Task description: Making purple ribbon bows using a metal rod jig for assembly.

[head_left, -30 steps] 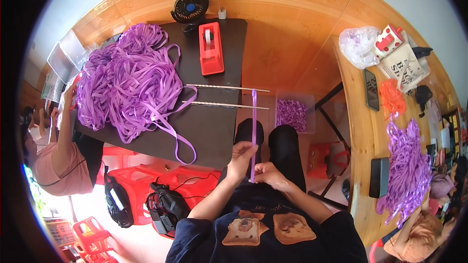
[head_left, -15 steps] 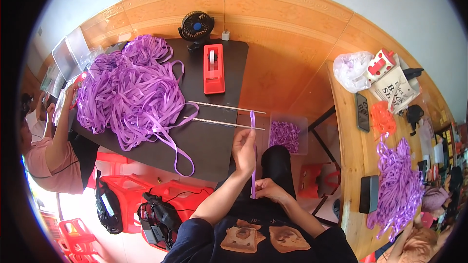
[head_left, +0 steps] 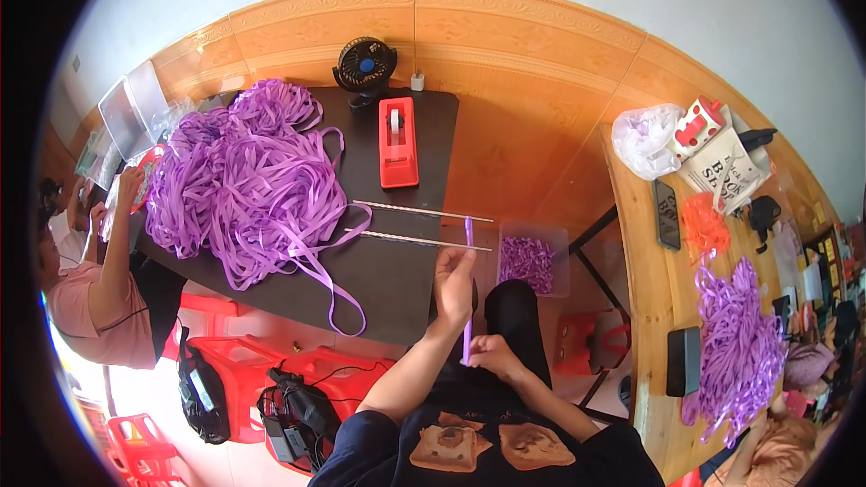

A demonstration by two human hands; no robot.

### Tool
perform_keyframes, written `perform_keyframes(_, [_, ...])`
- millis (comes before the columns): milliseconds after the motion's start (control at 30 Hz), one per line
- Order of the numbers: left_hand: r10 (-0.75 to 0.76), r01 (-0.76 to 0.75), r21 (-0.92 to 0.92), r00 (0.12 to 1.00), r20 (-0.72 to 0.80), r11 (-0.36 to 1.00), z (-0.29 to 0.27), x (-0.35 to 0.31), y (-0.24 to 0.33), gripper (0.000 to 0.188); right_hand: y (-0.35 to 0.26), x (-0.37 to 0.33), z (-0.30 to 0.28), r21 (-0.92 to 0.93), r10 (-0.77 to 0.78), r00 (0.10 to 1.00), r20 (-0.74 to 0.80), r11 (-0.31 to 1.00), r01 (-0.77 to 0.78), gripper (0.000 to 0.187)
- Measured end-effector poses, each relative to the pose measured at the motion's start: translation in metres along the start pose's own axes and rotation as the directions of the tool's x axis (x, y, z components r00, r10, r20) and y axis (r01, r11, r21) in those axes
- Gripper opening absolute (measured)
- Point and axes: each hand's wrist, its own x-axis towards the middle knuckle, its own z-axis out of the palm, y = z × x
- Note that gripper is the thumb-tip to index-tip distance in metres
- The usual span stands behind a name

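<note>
My left hand (head_left: 454, 281) is closed in a pinch on a purple ribbon (head_left: 467, 338), right by the free end of the nearer metal rod (head_left: 410, 240). Above the fingers the ribbon reaches up to the farther metal rod (head_left: 419, 209); whether it wraps round both rods cannot be made out. Lower down, my right hand (head_left: 496, 357) has its fingers curled at the ribbon's bottom end. Both thin, twisted rods stick out past the right edge of the dark table (head_left: 397, 293). A large tangled heap of purple ribbon (head_left: 244, 180) lies on that table, one loop trailing toward me.
A red tape dispenser (head_left: 398, 142) and black fan (head_left: 364, 65) stand behind the rods. Below the rods' tips sits a clear bin (head_left: 561, 261) of short purple pieces. A wooden table (head_left: 645, 343) at right bears more ribbon (head_left: 735, 343) and a phone (head_left: 667, 215). Another person (head_left: 99, 302) works at left.
The whole view has shifted slightly, with the tables lower in the picture. Both hands keep nearly the same hold on the ribbon.
</note>
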Motion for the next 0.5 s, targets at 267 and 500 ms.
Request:
perform_keyframes(267, [-0.127, 0.122, 0.052, 0.987, 0.101, 0.991, 0.005, -0.003, 0.009, 0.004, -0.006, -0.022, -0.067, -0.466, -0.314, 0.846, -0.431, 0.880, 0.089, 0.011])
perform_keyframes(500, [-0.333, 0.325, 0.093, 0.849, 0.411, 0.941, 0.001, -0.017, 0.028, 0.004, -0.075, -0.039, -0.053, -0.638, -0.475, 0.801, -0.365, 0.754, 0.156, 0.034])
